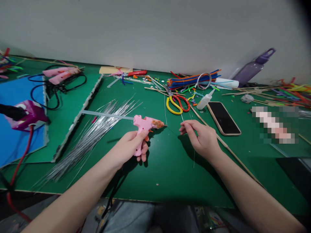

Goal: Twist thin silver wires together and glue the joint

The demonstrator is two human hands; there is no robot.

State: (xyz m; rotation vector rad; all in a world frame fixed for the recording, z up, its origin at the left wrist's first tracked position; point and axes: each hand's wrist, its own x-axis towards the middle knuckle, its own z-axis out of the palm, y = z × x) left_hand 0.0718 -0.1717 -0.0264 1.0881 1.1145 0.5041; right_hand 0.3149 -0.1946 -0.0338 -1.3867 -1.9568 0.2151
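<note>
My left hand is wrapped round the handle of a pink hot glue gun, whose scorched nozzle points right. A long translucent glue stick sticks out of its back. My right hand pinches a thin silvery wire just right of the nozzle, not touching it. The wire runs up past the fingertips and seems to come out again below the hand. Beneath the glue stick lies a bundle of silvery wires. Beyond my right hand rest scissors with yellow and red handles.
Near my right hand are a phone, a small white squeeze bottle and a wooden stick. Coloured pipe cleaners and a purple bottle stand along the wall. At left are a purple power adapter and pink glue guns.
</note>
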